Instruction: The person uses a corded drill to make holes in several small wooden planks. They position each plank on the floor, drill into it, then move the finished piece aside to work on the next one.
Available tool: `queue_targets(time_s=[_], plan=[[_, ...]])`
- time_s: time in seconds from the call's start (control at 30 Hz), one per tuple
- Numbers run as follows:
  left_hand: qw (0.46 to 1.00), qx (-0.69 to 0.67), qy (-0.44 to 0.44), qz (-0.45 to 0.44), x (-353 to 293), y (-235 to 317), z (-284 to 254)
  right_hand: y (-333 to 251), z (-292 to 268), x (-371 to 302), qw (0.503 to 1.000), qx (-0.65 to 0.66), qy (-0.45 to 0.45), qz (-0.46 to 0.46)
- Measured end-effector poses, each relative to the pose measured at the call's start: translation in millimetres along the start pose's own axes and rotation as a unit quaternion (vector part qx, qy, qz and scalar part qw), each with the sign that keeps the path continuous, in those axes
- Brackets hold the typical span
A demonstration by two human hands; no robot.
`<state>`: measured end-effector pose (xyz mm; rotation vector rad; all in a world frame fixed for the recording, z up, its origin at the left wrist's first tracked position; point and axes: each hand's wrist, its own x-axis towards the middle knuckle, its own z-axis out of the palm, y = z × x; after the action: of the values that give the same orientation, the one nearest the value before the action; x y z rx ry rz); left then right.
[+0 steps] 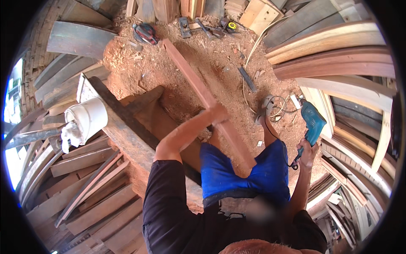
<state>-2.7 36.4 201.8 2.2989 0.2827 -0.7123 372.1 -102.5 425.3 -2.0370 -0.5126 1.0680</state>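
Gripped in my left hand (218, 113) is a long reddish wooden beam (190, 78). It slants from the far left down between my legs, its near end close to my lap. My fingers wrap over it, and its underside is hidden. Out to the right, my right hand (308, 151) is closed round the handle of a teal power drill (313, 120). The drill is held up with its chuck toward the far side, apart from the beam. A dark cord (292, 164) hangs from the drill's handle. Whether a bit is fitted, I cannot tell.
A worn wooden bench (135, 158) stands at my left with a white bucket (91, 114) on it. Shavings cover the floor (139, 72). A red-black power tool (145, 33), a yellow tape measure (231, 26) and a dark bar (247, 79) lie there. Stacked planks (330, 46) line the right.
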Motion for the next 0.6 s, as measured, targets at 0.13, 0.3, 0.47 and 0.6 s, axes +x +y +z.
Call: queue_targets(time_s=[0.13, 0.3, 0.47, 0.6], plan=[[0.991, -0.023, -0.126, -0.033, 70.0, 8.6, 94.0, 24.6, 40.9, 59.0, 0.997, 0.033, -0.064, 0.014], [0.931, -0.156, 0.266, -0.196, 117.3, 13.1, 136.1, 50.1, 89.9, 117.4, 0.991, 0.012, -0.128, 0.028], [0.654, -0.415, 0.271, -0.571, 144.6, -66.5, 152.1, 96.3, 131.5, 154.2, 0.977, 0.016, -0.201, 0.071], [0.525, -0.489, 0.23, -0.658, 130.9, -185.0, 157.6, 127.6, 149.7, 170.9, 0.973, 0.012, -0.212, 0.096]])
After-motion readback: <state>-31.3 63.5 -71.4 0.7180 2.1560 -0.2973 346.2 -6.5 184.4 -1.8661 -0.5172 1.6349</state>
